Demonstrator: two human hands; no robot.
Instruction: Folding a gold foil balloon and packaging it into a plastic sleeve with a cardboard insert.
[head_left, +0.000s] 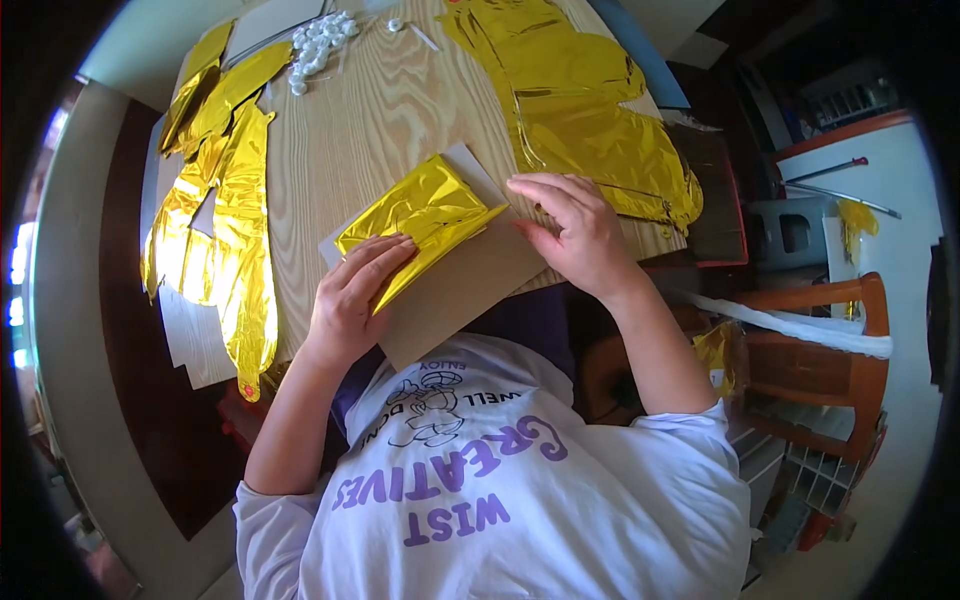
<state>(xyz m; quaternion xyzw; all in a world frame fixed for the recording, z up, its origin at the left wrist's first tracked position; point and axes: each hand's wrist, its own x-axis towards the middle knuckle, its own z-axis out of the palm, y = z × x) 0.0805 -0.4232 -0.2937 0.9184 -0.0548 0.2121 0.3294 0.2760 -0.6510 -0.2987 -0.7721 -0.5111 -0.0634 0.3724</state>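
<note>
A folded packet of shiny gold foil, like a flat foil balloon, lies on grey-brown cardboard at the table's near edge. My left hand is closed over the packet's left end, fingers across the top, close together. Its thumb is hidden beside a raised foil flap. My right hand hovers at the cardboard's right corner, just off the packet, with fingers and thumb apart and nothing between them. Large flat gold foil balloons spread over the table's right side. More gold foil balloons hang over its left edge.
The wood-grain table holds a pile of small white pieces at the far side. A thin white stick lies nearby. Right of me stand a wooden chair with a white strip across it and a grey stool.
</note>
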